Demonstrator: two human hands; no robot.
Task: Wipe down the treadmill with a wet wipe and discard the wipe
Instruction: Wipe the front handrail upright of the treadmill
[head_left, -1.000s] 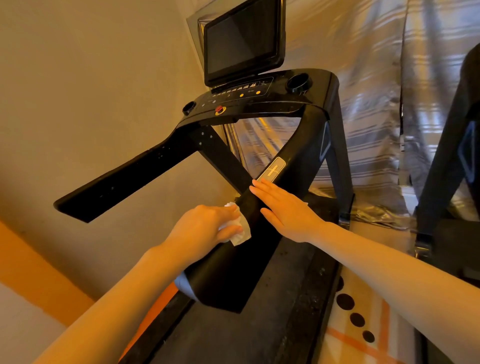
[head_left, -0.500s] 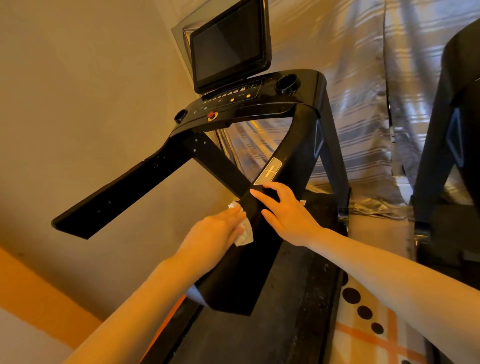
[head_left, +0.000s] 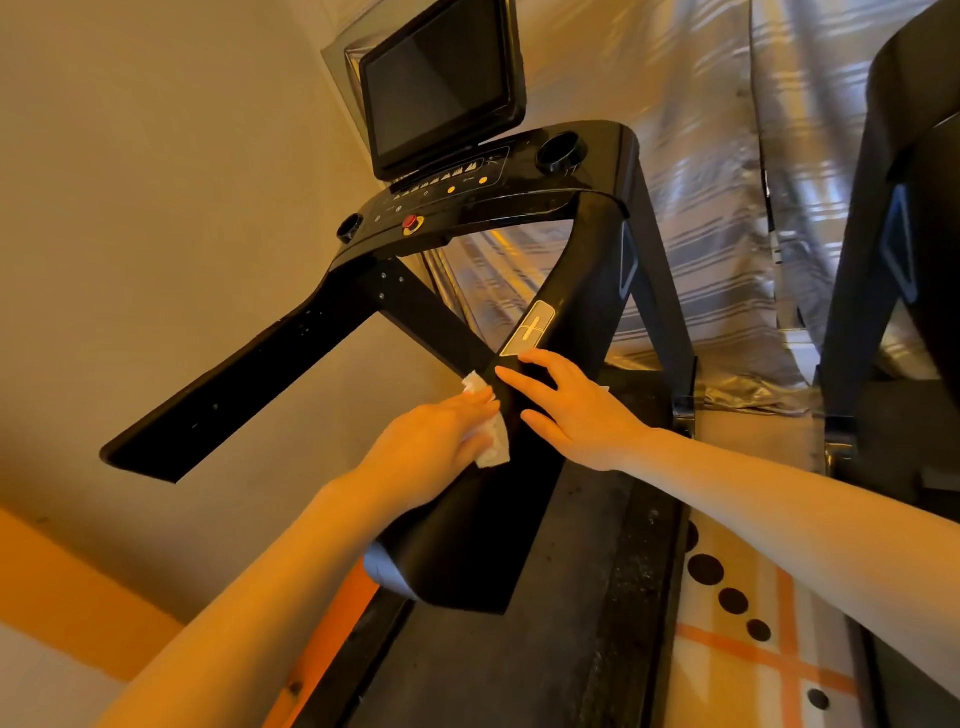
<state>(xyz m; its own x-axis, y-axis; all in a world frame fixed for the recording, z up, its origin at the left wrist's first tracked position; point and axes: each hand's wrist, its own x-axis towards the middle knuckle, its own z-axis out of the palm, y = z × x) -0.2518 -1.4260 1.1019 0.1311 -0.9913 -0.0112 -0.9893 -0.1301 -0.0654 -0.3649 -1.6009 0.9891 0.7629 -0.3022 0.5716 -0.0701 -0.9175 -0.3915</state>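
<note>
The left hand (head_left: 436, 436) clutches a white wet wipe (head_left: 493, 439) against the treadmill's right handrail (head_left: 519, 415), which runs up toward the console (head_left: 467, 192); the right hand (head_left: 571, 410) rests flat alongside.

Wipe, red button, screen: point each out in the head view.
wipe (head_left: 493, 441), head view, lower white fold beside the left hand's fingers
red button (head_left: 411, 222), head view, its red cap
screen (head_left: 436, 85), head view, middle of the dark glass
</note>
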